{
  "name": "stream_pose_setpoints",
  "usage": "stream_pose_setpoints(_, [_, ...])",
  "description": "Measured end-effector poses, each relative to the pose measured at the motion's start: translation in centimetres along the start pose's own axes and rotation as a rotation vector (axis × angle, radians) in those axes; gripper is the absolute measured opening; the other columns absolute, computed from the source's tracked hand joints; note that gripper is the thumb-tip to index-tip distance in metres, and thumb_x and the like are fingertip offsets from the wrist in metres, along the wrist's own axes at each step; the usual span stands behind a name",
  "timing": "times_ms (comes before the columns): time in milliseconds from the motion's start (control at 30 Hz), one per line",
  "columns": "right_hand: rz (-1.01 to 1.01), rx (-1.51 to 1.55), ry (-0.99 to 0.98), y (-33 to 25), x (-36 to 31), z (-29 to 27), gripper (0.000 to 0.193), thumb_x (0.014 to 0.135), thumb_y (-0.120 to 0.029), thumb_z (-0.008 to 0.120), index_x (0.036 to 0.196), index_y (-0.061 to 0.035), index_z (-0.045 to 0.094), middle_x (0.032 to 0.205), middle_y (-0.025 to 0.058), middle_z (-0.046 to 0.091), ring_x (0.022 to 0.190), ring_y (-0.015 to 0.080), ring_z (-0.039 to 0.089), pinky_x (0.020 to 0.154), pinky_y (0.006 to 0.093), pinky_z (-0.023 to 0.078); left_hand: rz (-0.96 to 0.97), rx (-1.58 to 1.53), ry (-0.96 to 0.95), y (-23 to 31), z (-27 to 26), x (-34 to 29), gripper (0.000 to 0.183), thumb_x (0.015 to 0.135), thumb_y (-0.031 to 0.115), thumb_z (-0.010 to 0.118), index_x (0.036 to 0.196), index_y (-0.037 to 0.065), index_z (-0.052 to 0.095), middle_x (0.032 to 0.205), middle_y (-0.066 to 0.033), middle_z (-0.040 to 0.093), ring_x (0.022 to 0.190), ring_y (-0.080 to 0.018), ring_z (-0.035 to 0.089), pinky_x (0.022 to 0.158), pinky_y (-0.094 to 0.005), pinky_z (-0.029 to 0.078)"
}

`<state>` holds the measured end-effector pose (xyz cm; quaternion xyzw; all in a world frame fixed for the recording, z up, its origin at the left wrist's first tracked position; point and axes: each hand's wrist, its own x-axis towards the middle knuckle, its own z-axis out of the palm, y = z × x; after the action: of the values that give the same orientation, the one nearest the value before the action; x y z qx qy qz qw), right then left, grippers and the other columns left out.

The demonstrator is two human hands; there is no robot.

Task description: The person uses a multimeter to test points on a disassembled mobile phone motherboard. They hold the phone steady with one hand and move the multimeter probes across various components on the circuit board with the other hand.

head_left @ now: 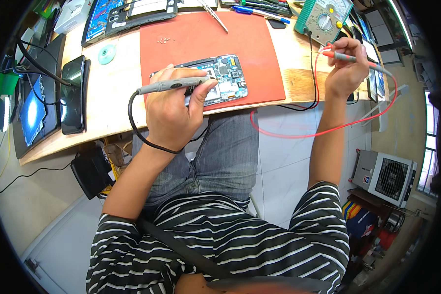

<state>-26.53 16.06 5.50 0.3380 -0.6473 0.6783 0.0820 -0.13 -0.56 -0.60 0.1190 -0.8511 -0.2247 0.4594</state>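
Note:
An opened smartphone (232, 81), its circuit board bare, lies on the front part of a red mat (262, 54). My left hand (171, 110) is closed around a grey test probe (174, 85) with a black lead and rests over the phone's left part, covering some of it. Whether that probe's tip touches the board, I cannot tell. Off to the right, my right hand (347, 73) pinches a red and grey test probe (345, 57), raised above the table's right end. Its red lead loops down and back. Just beyond it stands a green analog multimeter (323, 22).
Small screws (165, 40) lie on the mat, with tweezers (213, 17) and pens (250, 11) at its far edge. A round green container (107, 54) and a dark phone (73, 98) sit left. Black and red leads hang past the wooden table's (299, 83) front edge.

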Motion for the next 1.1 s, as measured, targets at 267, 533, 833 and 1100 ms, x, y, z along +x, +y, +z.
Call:
stream_pose_setpoints(267, [0.311,0.155,-0.402,-2.9,-8.6,5.7,0.024,0.092,-0.015,0.067,0.078,-0.0037,0.052,0.059,0.0024,0.055,0.046,0.0056,0.051,0.04,0.0196,0.04,-0.012,-0.011,0.013,0.2,0.1,0.1,0.015,0.082,0.016,0.075,0.086,0.005,0.066,0.086,-0.0038,0.066,0.075,-0.0241,0.061,0.072,-0.0361,0.044])
stream_pose_setpoints(533, [0.332,0.178,-0.407,-3.1,-9.9,6.9,0.026,0.09,-0.009,0.069,0.075,-0.0047,0.048,0.06,0.0036,0.058,0.048,0.0063,0.057,0.043,0.0196,0.047,-0.145,-0.013,-0.093,1.0,-0.7,0.0,0.013,0.086,0.013,0.073,0.093,0.002,0.07,0.093,-0.0099,0.07,0.086,-0.0278,0.066,0.095,-0.0436,0.048])
stream_pose_setpoints(833, [0.25,0.06,-0.417,-2.2,-10.3,6.8,0.027,0.084,-0.003,0.071,0.07,-0.0055,0.048,0.061,-0.0034,0.051,0.052,-0.0001,0.042,0.044,0.0183,0.031,-0.155,-0.014,-0.096,1.1,-0.7,0.1,0.014,0.086,0.014,0.073,0.094,0.003,0.07,0.093,-0.009,0.07,0.088,-0.0276,0.067,0.096,-0.0434,0.048])
stream_pose_setpoints(1100, [0.232,0.055,-0.407,-2.1,-10.4,7.1,0.027,0.083,-0.003,0.071,0.069,-0.0056,0.048,0.059,-0.0046,0.048,0.052,0.0003,0.04,0.044,0.0192,0.03,-0.143,0.002,-0.095,1.0,-0.7,0.1,0.014,0.086,0.014,0.074,0.094,0.003,0.071,0.094,-0.0089,0.07,0.089,-0.0272,0.067,0.095,-0.0424,0.048])
